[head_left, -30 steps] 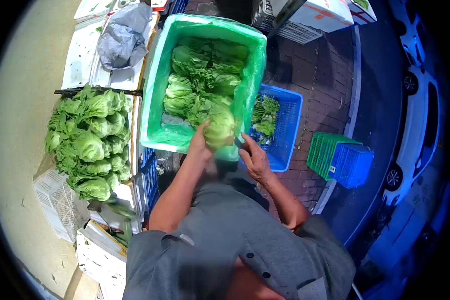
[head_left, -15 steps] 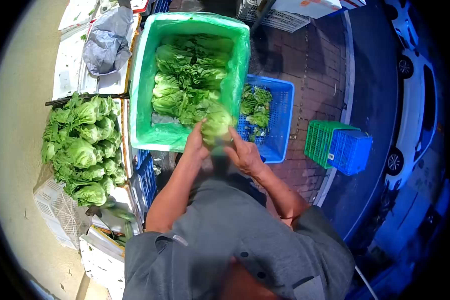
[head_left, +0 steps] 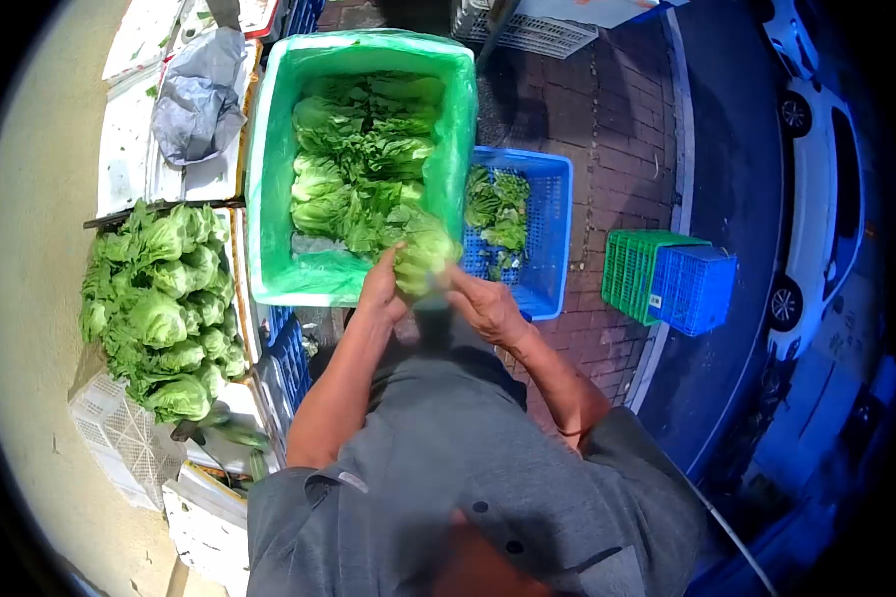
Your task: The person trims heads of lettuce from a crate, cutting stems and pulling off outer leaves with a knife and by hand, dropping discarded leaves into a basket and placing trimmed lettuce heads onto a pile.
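Here I have the lettuce over the near edge of the green-lined box, leafy end pointing away. My left hand has its fingers wrapped round its side; my right hand touches the near end, but blur there means I can't tell what those fingers grip. Light, I'd judge, crisp, easily bruised: cradle the firm body, spare the floppy leaves!
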`<action>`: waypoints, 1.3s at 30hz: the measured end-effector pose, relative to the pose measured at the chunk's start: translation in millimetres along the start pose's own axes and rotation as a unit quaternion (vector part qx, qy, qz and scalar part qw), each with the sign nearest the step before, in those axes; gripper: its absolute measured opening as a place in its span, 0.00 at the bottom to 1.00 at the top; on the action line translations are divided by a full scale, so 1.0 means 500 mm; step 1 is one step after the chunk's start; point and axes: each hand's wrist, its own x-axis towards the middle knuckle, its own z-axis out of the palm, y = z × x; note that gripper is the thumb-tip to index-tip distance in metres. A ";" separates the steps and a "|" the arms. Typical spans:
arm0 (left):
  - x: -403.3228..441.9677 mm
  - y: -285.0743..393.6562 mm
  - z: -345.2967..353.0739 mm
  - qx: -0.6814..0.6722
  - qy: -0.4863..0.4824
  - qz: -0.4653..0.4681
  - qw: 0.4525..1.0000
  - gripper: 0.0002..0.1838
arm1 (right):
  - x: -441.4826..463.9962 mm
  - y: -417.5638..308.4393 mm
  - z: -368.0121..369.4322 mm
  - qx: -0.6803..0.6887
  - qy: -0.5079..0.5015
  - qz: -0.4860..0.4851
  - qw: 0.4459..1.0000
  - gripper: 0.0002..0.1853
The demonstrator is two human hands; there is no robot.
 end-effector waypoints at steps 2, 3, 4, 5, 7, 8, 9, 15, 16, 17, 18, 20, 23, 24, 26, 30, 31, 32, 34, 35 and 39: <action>-0.005 -0.005 0.018 0.012 0.020 0.006 1.000 0.15 | -0.009 0.017 -0.003 -0.003 0.004 -0.016 1.000 0.26; -0.017 -0.004 0.046 0.025 0.026 0.007 0.999 0.15 | -0.017 0.032 0.000 0.018 0.019 -0.013 1.000 0.24; -0.021 -0.005 0.063 0.038 0.032 0.008 0.999 0.15 | -0.027 0.050 0.005 0.040 0.034 -0.010 0.999 0.22; 0.004 -0.012 0.042 0.036 0.008 0.020 0.999 0.16 | -0.038 0.062 0.006 0.060 0.050 -0.006 0.997 0.21; 0.016 -0.015 0.063 0.068 0.003 0.026 0.997 0.16 | -0.063 0.068 -0.002 0.274 0.108 0.197 0.935 0.19; 0.021 -0.019 0.073 0.085 0.001 0.029 0.996 0.16 | -0.074 0.068 -0.006 0.376 0.134 0.291 0.870 0.19; 0.024 -0.023 0.090 0.075 -0.027 0.026 0.997 0.17 | -0.076 0.064 -0.007 0.349 0.184 0.260 0.881 0.18; 0.043 -0.074 0.187 0.146 -0.061 0.021 0.987 0.15 | -0.060 0.030 -0.097 0.235 0.174 0.187 0.938 0.25; 0.047 -0.083 0.197 0.156 -0.067 0.012 0.985 0.15 | -0.063 0.036 -0.106 0.241 0.152 0.192 0.939 0.24; 0.050 -0.088 0.206 0.180 -0.068 0.008 0.981 0.13 | -0.063 0.035 -0.109 0.214 0.176 0.170 0.946 0.19; 0.057 -0.095 0.211 0.190 -0.059 0.011 0.980 0.13 | -0.072 0.044 -0.111 0.216 0.175 0.192 0.941 0.17; 0.068 -0.113 0.217 0.207 -0.040 0.019 0.977 0.12 | -0.094 0.075 -0.106 0.220 0.167 0.234 0.932 0.14; 0.078 -0.127 0.217 0.220 -0.046 0.010 0.974 0.15 | -0.120 0.088 -0.089 0.216 0.230 0.238 0.919 0.09; 0.086 -0.132 0.215 0.222 -0.048 0.007 0.974 0.17 | -0.126 0.084 -0.086 0.186 0.250 0.240 0.919 0.08; 0.100 -0.152 0.212 0.213 -0.025 0.027 0.976 0.16 | -0.139 0.062 -0.084 0.127 0.279 0.227 0.924 0.06; 0.103 -0.166 0.224 0.215 -0.009 0.028 0.976 0.15 | -0.177 0.088 -0.072 0.082 0.342 0.251 0.902 0.09; 0.108 -0.169 0.220 0.222 -0.017 0.036 0.974 0.16 | -0.174 0.096 -0.077 0.069 0.351 0.285 0.889 0.10; 0.115 -0.172 0.214 0.229 -0.025 0.044 0.972 0.18 | -0.173 0.102 -0.081 0.057 0.359 0.318 0.876 0.11; 0.128 -0.180 0.209 0.239 -0.031 0.046 0.969 0.18 | -0.172 0.109 -0.083 0.034 0.361 0.245 0.900 0.17; 0.132 -0.186 0.203 0.242 -0.039 0.040 0.969 0.18 | -0.169 0.109 -0.082 0.011 0.347 0.216 0.913 0.19; 0.135 -0.214 0.202 0.249 -0.038 0.051 0.967 0.17 | -0.135 0.090 -0.087 -0.068 0.304 0.129 0.941 0.19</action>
